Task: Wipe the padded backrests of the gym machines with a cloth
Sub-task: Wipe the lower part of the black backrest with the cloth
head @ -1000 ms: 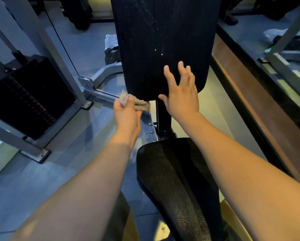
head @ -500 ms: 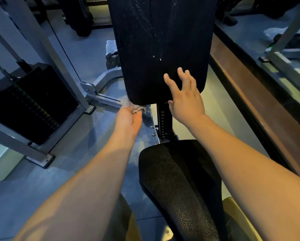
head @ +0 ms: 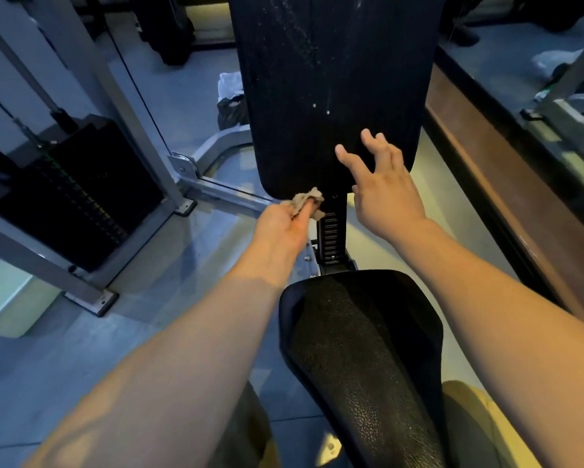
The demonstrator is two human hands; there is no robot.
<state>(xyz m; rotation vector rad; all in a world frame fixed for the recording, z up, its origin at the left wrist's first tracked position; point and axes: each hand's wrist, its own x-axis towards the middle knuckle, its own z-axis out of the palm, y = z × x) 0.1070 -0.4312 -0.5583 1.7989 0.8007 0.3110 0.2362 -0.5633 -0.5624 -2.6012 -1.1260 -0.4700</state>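
A tall black padded backrest (head: 331, 79) stands upright ahead of me, flecked with pale spots near its top and middle. My left hand (head: 284, 228) grips a small crumpled beige cloth (head: 306, 201) and holds it against the backrest's bottom edge, left of the support post. My right hand (head: 382, 187) hovers with spread, relaxed fingers in front of the lower right part of the backrest; it holds nothing. Whether its fingertips touch the pad is unclear.
The black textured seat pad (head: 361, 359) lies below my arms. A weight stack (head: 67, 194) in a grey steel frame (head: 121, 106) stands left. A brown ledge (head: 507, 184) runs along the right. A white and black bag (head: 231, 103) sits on the floor behind.
My left hand has slid the cloth rightwards along the backrest's bottom edge toward the post. My right hand has lifted from flat on the pad and its fingers have loosened.
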